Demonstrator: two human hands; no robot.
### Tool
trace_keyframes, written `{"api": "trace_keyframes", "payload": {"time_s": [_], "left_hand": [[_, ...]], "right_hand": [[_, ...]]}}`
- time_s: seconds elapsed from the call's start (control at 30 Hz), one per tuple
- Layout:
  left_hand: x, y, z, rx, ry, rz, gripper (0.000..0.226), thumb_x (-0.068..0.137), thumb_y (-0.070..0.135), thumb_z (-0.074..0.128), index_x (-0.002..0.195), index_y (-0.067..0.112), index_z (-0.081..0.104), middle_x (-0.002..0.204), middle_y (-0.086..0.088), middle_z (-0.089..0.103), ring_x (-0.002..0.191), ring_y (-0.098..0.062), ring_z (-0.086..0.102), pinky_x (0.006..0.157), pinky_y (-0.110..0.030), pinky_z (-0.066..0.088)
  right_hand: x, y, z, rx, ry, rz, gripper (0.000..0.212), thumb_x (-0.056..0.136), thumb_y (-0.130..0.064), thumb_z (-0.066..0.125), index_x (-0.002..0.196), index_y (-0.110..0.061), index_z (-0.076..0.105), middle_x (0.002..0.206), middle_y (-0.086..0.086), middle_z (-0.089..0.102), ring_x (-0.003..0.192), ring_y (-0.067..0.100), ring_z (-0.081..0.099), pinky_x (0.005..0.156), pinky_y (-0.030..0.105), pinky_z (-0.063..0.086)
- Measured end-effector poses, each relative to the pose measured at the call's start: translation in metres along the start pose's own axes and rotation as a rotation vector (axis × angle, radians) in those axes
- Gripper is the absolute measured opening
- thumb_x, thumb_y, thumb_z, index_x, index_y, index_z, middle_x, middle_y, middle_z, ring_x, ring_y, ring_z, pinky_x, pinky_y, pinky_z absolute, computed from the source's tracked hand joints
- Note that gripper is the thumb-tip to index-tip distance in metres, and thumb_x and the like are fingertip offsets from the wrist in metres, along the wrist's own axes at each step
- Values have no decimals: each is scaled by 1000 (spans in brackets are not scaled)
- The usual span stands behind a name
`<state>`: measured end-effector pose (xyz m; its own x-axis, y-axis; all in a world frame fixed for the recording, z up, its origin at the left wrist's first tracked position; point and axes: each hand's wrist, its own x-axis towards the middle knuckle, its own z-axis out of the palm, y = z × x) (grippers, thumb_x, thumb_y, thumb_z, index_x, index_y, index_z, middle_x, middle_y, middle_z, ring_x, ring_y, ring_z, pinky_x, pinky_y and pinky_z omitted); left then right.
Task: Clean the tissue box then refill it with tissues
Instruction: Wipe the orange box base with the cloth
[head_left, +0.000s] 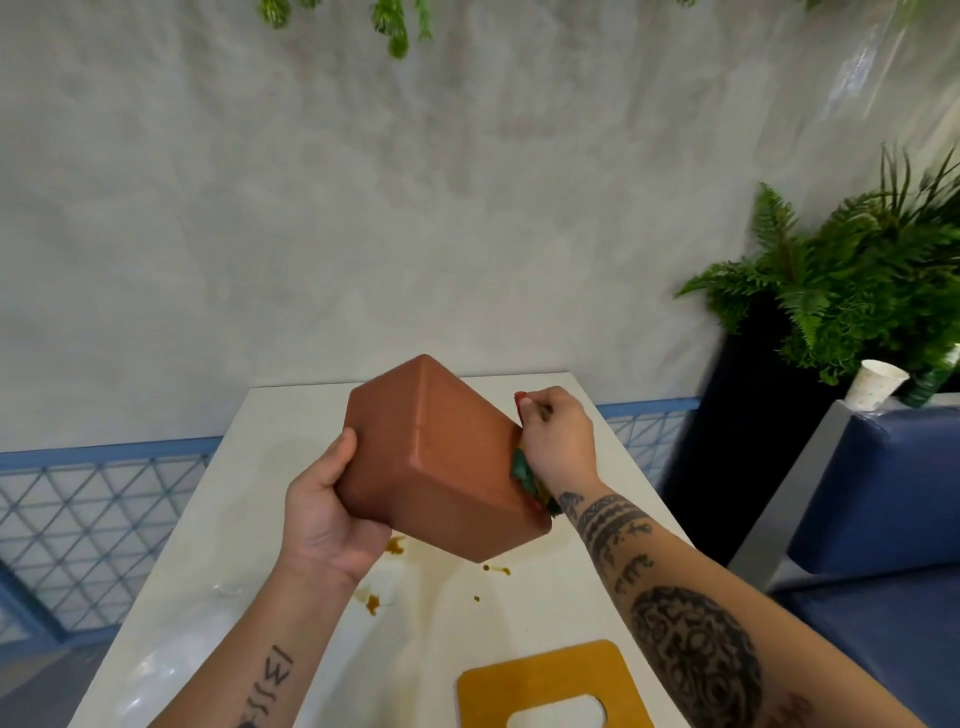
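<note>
A terracotta-brown tissue box (441, 457) is held tilted above the white table (270, 467), its closed faces toward me. My left hand (324, 512) grips its lower left side. My right hand (558, 434) presses a bunched green, red and yellow cloth (527, 475) against the box's right side, fingers curled round the cloth. The box's yellow-brown lid (550, 680), with an oval opening, lies flat on the table near me.
Brown sauce stains (395, 545) and small drips (496, 569) mark the table under the box. A clear plastic wrapper (171, 660) lies at the table's left. A blue sofa (878, 499), a paper cup (875, 384) and a potted fern (841, 291) stand at the right.
</note>
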<state>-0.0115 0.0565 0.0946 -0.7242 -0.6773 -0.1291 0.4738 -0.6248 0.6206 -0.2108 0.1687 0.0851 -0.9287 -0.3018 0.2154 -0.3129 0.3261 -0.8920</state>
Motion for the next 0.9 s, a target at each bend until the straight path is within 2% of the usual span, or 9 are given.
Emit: {"api": "trace_keyframes", "payload": {"time_s": [0.07, 0.17, 0.27, 0.4, 0.5, 0.63, 0.7, 0.8, 0.9], "left_hand": [[-1, -1, -3, -31, 11, 0, 35, 98, 27, 57, 78, 18, 84, 94, -2, 79, 82, -20, 77, 87, -42, 53], [-5, 0, -8, -55, 36, -6, 36, 99, 27, 57, 76, 19, 84, 90, 1, 79, 80, -19, 77, 80, -38, 57], [-8, 0, -9, -1, 37, 6, 22, 97, 27, 59, 99, 19, 79, 99, 0, 78, 86, -19, 77, 75, -36, 59], [-14, -6, -4, 146, 3, 66, 22, 100, 24, 55, 110, 16, 73, 104, -6, 78, 88, -22, 75, 86, -42, 56], [-17, -10, 0, 207, 13, 94, 24, 101, 21, 52, 110, 13, 72, 105, -10, 77, 89, -25, 74, 85, -42, 57], [-19, -8, 3, 157, 74, 92, 23, 101, 22, 53, 110, 12, 72, 105, -12, 78, 87, -25, 75, 85, -44, 57], [-17, -8, 1, 106, 126, 64, 25, 100, 26, 56, 114, 13, 72, 109, -13, 77, 87, -27, 76, 86, -46, 56], [-13, -9, -1, 56, 213, 39, 34, 99, 31, 59, 126, 13, 69, 117, -13, 75, 90, -28, 76, 80, -45, 57], [-10, -13, -1, 89, 224, 53, 25, 99, 30, 60, 119, 18, 70, 106, -7, 79, 82, -24, 77, 68, -40, 58]], "right_hand": [[-5, 3, -4, 0, 30, -15, 18, 101, -33, 55, 106, -22, 68, 112, -6, 64, 103, 13, 59, 91, 30, 47], [-24, 10, -5, 4, 47, -17, 17, 101, -34, 55, 107, -23, 68, 112, -7, 64, 105, 13, 60, 91, 28, 46], [-50, 4, 0, 4, -39, -49, 15, 99, -34, 59, 104, -24, 69, 108, -9, 66, 101, 10, 62, 91, 28, 48], [-78, -39, 4, 270, -121, -33, 11, 99, -30, 62, 96, -26, 72, 93, -13, 72, 84, 1, 66, 73, 17, 49], [-90, -64, 2, 435, -182, -90, 11, 98, -26, 64, 100, -28, 75, 98, -12, 74, 91, 0, 68, 82, 20, 55], [-104, -62, -8, 282, -233, -440, 17, 96, -15, 65, 98, -28, 76, 104, -13, 68, 102, 2, 63, 91, 16, 48], [-103, -47, -11, 247, -278, -563, 16, 95, -12, 65, 98, -22, 77, 102, -11, 67, 101, 6, 64, 92, 21, 50], [-95, -17, -13, 198, -371, -578, 15, 92, -12, 67, 97, -20, 78, 97, -8, 66, 95, 9, 65, 89, 27, 53], [-89, 7, -22, 192, -383, -422, 17, 94, -13, 67, 96, -26, 77, 97, -10, 67, 96, 7, 64, 87, 25, 53]]}}
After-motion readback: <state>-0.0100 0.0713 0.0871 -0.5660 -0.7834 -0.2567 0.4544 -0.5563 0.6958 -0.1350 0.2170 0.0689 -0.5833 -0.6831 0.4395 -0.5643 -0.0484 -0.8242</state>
